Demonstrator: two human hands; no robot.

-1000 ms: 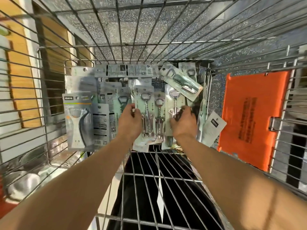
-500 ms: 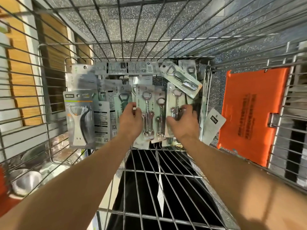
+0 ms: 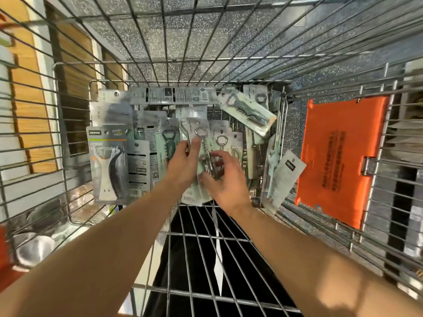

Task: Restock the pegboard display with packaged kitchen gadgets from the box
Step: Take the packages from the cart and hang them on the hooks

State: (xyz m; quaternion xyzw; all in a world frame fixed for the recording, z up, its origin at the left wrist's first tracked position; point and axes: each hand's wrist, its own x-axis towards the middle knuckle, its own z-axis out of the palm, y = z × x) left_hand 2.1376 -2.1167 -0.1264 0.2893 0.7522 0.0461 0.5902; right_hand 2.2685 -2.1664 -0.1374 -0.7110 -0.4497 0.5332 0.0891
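Steel under clear plastic is what both hands have hold of. The left hand [image 3: 183, 167] pinches the left edge of a corkscrew pack [image 3: 204, 143] between thumb and fingers. The right hand [image 3: 225, 179] curls its fingers round the bulge low on the same pack, where the corkscrew's body sits. That pack stands upright among others in the wire basket [image 3: 137, 81], with a second corkscrew pack [image 3: 221, 141] just beside it to the right.

I judge it bottom-heavy: a thin backing card that bends, a glossy blister that slips, and solid metal that will swing it. It is best gripped at the metal body, leaving the top of the card free for a peg. Further left leans a peeler pack [image 3: 107, 161], and an opener pack [image 3: 248, 110] lies tilted above right.
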